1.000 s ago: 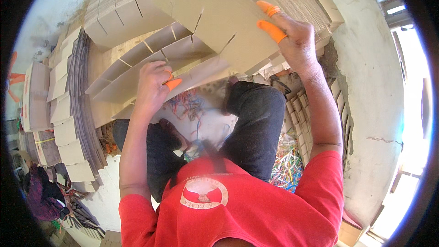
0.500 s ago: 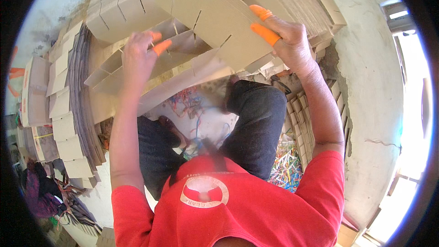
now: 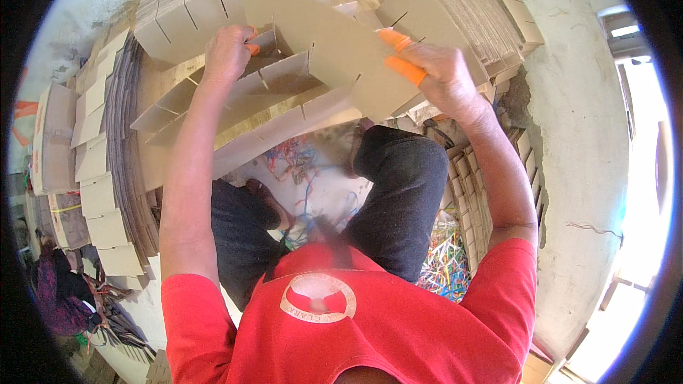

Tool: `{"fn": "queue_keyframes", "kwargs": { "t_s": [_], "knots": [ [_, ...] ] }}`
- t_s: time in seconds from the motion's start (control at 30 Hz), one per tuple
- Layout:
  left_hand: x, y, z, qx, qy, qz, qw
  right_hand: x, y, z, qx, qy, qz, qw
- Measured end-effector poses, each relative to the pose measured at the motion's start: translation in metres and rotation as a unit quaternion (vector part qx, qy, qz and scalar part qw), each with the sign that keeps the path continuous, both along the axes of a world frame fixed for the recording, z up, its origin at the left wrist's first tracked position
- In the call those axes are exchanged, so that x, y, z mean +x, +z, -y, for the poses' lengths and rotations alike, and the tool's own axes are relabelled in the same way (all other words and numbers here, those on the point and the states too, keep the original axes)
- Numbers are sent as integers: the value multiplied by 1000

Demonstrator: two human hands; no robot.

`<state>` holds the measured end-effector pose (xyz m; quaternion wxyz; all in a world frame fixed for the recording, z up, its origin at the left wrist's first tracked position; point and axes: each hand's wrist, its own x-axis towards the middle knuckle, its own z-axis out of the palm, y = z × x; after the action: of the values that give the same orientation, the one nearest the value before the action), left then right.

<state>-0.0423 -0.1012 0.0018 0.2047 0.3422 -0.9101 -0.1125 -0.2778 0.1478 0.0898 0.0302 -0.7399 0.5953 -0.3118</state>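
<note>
My right hand (image 3: pixel 445 78), with orange finger covers, grips the right edge of a slotted brown cardboard panel (image 3: pixel 306 25). Below and left of it, several long slotted cardboard strips (image 3: pixel 284 122) stand on edge, roughly parallel. The panel lies across them, its slots meeting the upper edges of the nearer strips. At the far strip (image 3: pixel 266 41), my left hand (image 3: pixel 229 55) is closed, its orange-covered fingertips pinching the strip close to the panel. Part of that strip is hidden behind the fingers and panel.
Stacks of slotted cardboard stand at the far left (image 3: pixel 192 11), far right (image 3: pixel 448 14) and along the left (image 3: pixel 107 163). Nested cardboard pieces (image 3: pixel 469 192) lean by the right wall (image 3: pixel 580 171). Coloured straps (image 3: pixel 445 259) lie on the floor near my legs.
My left hand has moved away from me to the far strip and closed there. The panel has come down a little and tilted onto the strips, still in my right hand.
</note>
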Motion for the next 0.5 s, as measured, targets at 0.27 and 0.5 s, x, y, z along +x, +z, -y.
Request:
{"fn": "queue_keyframes", "kwargs": {
  "t_s": [0.27, 0.5],
  "knots": [
    [-3, -13, 19, 19, -12, -21, 1000, 14, -1, 11, 217, -23, 74, 973],
    [-8, -3, 14, -19, -31, -5, 999, 11, -16, 39, 131, 120, -9, 984]
  ]
}}
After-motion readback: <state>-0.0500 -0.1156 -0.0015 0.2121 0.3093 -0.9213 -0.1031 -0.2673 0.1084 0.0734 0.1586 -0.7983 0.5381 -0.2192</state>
